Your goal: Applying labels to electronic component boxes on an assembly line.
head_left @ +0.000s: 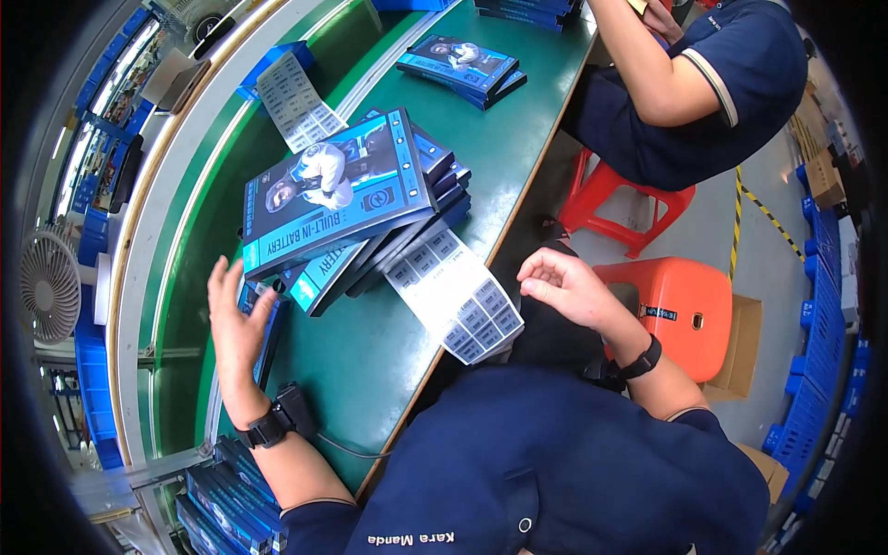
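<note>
My left hand (235, 319), with fingers and thumb spread, is beside the near left corner of a blue and black printed box (347, 180). That box lies tilted on top of a loose stack of similar boxes (453, 185). My right hand (566, 285) hovers past the table's right edge, fingers loosely curled and thumb apart; nothing shows in it. Nearest to it is a sheet of printed labels (453, 291), which comes out from under the stack and hangs over the edge. Another label sheet (298, 100) lies beyond the stack.
More boxes (462, 65) lie farther along the green table (351, 361). Others stand at lower left (222, 504). A small black device (294, 407) with a cable is by my left wrist. A co-worker (712, 83) sits at upper right; an orange stool (680, 310) is nearer.
</note>
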The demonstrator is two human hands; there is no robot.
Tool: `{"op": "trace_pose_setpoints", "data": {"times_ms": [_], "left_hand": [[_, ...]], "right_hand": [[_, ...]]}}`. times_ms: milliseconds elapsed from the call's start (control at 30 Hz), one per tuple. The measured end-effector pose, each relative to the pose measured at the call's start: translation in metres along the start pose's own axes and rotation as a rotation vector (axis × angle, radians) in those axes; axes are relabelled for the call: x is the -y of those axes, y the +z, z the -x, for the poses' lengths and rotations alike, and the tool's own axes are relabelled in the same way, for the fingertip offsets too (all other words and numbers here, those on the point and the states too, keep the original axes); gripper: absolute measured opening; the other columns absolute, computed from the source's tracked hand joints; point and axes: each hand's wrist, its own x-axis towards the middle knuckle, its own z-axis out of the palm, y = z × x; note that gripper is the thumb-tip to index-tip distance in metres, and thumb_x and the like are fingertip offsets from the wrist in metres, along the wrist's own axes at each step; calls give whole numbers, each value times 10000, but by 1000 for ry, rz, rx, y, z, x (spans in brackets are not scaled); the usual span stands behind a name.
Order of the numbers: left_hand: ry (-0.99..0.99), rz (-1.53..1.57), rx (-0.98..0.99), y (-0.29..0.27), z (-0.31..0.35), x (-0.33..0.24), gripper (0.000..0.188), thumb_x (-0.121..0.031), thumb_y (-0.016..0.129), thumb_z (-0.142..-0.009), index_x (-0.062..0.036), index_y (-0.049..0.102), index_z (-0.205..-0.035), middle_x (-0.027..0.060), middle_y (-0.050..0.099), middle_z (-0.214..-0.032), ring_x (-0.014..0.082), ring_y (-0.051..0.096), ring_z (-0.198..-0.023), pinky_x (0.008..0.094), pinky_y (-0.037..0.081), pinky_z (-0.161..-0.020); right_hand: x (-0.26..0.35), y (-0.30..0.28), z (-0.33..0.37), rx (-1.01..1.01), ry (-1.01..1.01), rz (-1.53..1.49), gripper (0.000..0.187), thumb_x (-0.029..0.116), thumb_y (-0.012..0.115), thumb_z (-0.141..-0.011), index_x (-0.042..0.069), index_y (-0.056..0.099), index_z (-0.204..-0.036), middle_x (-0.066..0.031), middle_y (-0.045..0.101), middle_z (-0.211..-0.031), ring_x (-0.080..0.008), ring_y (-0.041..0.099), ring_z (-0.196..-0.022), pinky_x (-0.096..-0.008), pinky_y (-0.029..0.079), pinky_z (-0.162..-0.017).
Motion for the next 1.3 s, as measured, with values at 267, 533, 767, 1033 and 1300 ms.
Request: {"op": "trace_pose_setpoints", "data": {"times_ms": [267, 533, 767, 1033, 1300], "left_hand": [[37, 29, 293, -57, 29, -96, 172, -146, 731, -851, 17, 687, -883, 183, 680, -815, 348, 672, -761, 410, 522, -697], [547, 333, 517, -27, 48, -171, 337, -163, 734, -841, -54, 643, -1146, 125, 648, -1068, 330, 640, -983, 407, 538, -842], [844, 270, 179, 63, 10, -229, 485, -64, 658, -825, -50, 570, -1302, 214, 571, -1293, 394, 543, -1203, 492, 479, -963], [840, -348, 136, 113, 1, -243, 540, -246, 591, -847, -60, 563, -1353, 257, 546, -1334, 353, 492, -1280, 374, 526, -774], [767, -281, 149, 94, -5, -218, 510, -140, 592, -854, -82, 543, -1359, 178, 606, -1127, 302, 595, -1097, 382, 539, -739]], "right_hand": [[19, 24, -4, 168, 23, 42, 260, 143, 712, -938, 36, 568, -1127, -41, 688, -925, -111, 662, -878, -273, 527, -813], [32, 22, 0, 172, 108, -168, 488, 6, 657, -927, 45, 420, -1353, -35, 648, -884, -93, 650, -855, -237, 508, -787], [14, 32, -9, 63, -87, -341, 463, -12, 647, -925, 23, 418, -1325, -26, 615, -852, -65, 601, -774, -223, 488, -721], [18, 23, -10, 91, -51, -213, 375, -21, 624, -932, 4, 458, -1267, -40, 646, -877, -65, 619, -789, -218, 488, -696], [30, -8, -20, -37, -67, -150, 229, -43, 594, -945, 24, 561, -1161, -6, 638, -834, -56, 619, -758, -216, 500, -694]]}}
